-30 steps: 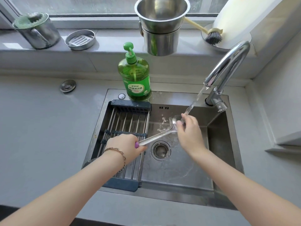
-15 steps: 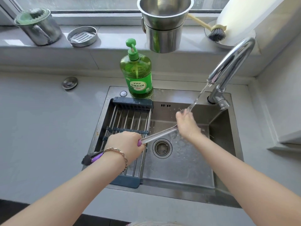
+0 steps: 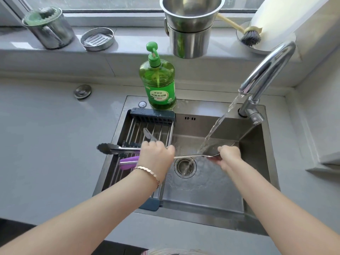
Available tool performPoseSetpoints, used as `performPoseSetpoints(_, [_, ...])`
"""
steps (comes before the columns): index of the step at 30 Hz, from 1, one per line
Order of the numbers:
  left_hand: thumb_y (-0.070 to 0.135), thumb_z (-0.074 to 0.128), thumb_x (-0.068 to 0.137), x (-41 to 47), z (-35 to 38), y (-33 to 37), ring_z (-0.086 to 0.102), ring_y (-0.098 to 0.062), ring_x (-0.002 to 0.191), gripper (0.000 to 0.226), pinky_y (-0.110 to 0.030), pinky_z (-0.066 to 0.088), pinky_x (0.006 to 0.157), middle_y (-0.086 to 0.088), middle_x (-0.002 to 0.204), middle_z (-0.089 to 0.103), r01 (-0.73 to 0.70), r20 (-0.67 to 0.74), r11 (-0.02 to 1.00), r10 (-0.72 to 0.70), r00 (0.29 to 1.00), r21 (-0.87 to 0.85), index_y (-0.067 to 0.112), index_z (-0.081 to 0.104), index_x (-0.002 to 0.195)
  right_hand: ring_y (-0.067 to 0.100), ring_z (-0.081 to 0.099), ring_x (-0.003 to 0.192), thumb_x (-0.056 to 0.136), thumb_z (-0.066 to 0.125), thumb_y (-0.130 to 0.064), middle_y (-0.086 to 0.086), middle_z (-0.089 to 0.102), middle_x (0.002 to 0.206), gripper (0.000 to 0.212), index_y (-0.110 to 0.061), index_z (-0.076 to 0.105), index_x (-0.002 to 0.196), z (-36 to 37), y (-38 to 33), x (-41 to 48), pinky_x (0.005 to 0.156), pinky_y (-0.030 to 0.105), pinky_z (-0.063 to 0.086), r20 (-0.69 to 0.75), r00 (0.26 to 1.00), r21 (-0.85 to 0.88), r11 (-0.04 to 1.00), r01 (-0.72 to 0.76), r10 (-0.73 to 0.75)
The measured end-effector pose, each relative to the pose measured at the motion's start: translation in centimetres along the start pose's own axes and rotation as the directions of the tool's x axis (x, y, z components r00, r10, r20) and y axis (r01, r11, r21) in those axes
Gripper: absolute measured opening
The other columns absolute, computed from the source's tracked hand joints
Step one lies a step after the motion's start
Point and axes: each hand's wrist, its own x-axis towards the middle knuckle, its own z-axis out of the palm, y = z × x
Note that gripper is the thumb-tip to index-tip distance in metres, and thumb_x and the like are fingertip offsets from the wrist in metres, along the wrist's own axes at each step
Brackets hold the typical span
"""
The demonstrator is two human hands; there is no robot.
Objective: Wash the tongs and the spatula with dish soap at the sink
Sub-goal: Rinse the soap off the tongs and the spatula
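Your spatula (image 3: 191,155) lies level across the sink (image 3: 202,196) above the drain (image 3: 184,166), its blade under the stream from the faucet (image 3: 266,70). Your left hand (image 3: 155,159) is closed around the purple handle end, your right hand (image 3: 228,156) pinches the blade. The tongs (image 3: 117,149) lie on the drying rack (image 3: 147,137) just beside your left hand, and the dish soap bottle (image 3: 158,83) stands on the sink's back rim.
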Motion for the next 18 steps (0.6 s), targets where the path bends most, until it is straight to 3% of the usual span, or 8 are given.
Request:
performPoseSetpoints(2, [0.019,0.055,0.088,0.5,0.5,-0.8,0.061,-0.026,0.096,0.012,-0.033,0.044,0.08,-0.006,0.101,0.063,0.107,0.248,0.991,-0.084,0.965,-0.079,0.019,0.052,0.099,0.041,0.058,0.101,0.093,0.043,0.009,0.027,0.05,0.125,0.03,0.004,0.044,0.122,-0.6,0.2,-0.5,0.08,0.051,0.052,0.035,0.997,0.204,0.976,-0.071,0.065])
performPoseSetpoints(6, [0.032,0.055,0.084,0.3,1.3,-1.8,0.062,-0.017,0.076,0.016,-0.028,0.054,0.07,0.007,0.073,0.057,0.32,0.523,0.893,-0.117,0.844,-0.317,0.027,0.062,0.098,0.037,0.056,0.106,0.094,0.054,-0.011,0.018,0.054,0.117,0.042,0.008,0.042,0.129,-1.1,0.7,-1.4,0.085,0.047,0.05,0.034,0.999,0.395,0.919,-0.019,0.006])
performPoseSetpoints(8, [0.04,0.055,0.085,-0.2,1.4,-2.0,0.06,-0.015,0.07,0.019,-0.025,0.051,0.063,0.009,0.068,0.055,0.33,0.496,0.889,-0.141,0.857,-0.316,0.03,0.063,0.099,0.032,0.056,0.103,0.091,0.059,-0.024,0.012,0.055,0.117,0.048,0.003,0.045,0.128,-1.5,0.9,-1.3,0.089,0.042,0.048,-0.08,0.993,0.238,0.966,0.101,-0.084])
performPoseSetpoints(10, [0.047,0.05,0.087,-0.5,1.4,-2.2,0.056,-0.015,0.069,0.023,-0.023,0.046,0.06,0.008,0.072,0.055,0.287,0.421,0.929,-0.169,0.891,-0.235,0.03,0.062,0.097,0.03,0.047,0.123,0.09,0.06,-0.023,0.015,0.046,0.137,0.058,0.0,0.036,0.137,-2.0,1.0,-0.7,0.101,0.035,0.037,-0.169,0.915,-0.207,0.921,0.33,-0.366])
performPoseSetpoints(12, [0.049,0.048,0.089,-0.7,1.2,-2.3,0.056,-0.016,0.07,0.025,-0.024,0.047,0.062,0.007,0.075,0.056,0.284,0.385,0.938,-0.191,0.903,-0.2,0.029,0.062,0.097,0.029,0.022,0.141,0.093,0.054,-0.019,0.019,0.024,0.151,0.066,-0.002,0.02,0.146,-2.3,1.1,-0.5,0.113,0.033,0.019,0.0,0.756,-0.572,0.62,0.537,-0.655])
performPoseSetpoints(14, [0.047,0.047,0.089,-0.5,1.0,-2.3,0.056,-0.015,0.069,0.024,-0.023,0.047,0.061,0.007,0.074,0.056,0.298,0.364,0.933,-0.212,0.907,-0.199,0.03,0.062,0.098,0.029,0.006,0.145,0.097,0.039,-0.037,0.017,0.011,0.156,0.063,-0.005,0.019,0.148,-2.0,1.3,-0.7,0.116,0.038,0.004,0.3,0.6,-0.799,0.148,0.583,-0.741])
performPoseSetpoints(16, [0.047,0.048,0.089,-0.2,0.7,-2.4,0.056,-0.015,0.067,0.023,-0.023,0.046,0.06,0.008,0.073,0.056,0.312,0.346,0.928,-0.23,0.91,-0.203,0.031,0.062,0.098,0.023,-0.004,0.146,0.088,0.003,-0.066,0.01,0.004,0.158,0.086,-0.008,0.014,0.15,-1.5,1.8,-0.8,0.116,0.038,-0.005,0.592,0.535,-0.768,-0.219,0.602,-0.602])
performPoseSetpoints(18, [0.047,0.048,0.089,0.0,0.6,-2.7,0.055,-0.015,0.066,0.023,-0.023,0.045,0.059,0.007,0.072,0.056,0.317,0.336,0.928,-0.241,0.911,-0.194,0.031,0.063,0.097,0.017,-0.011,0.143,0.068,-0.021,-0.077,0.005,-0.009,0.155,0.109,-0.008,0.001,0.15,-1.5,2.3,-0.8,0.115,0.031,-0.01,0.755,0.5,-0.65,-0.381,0.658,-0.425])
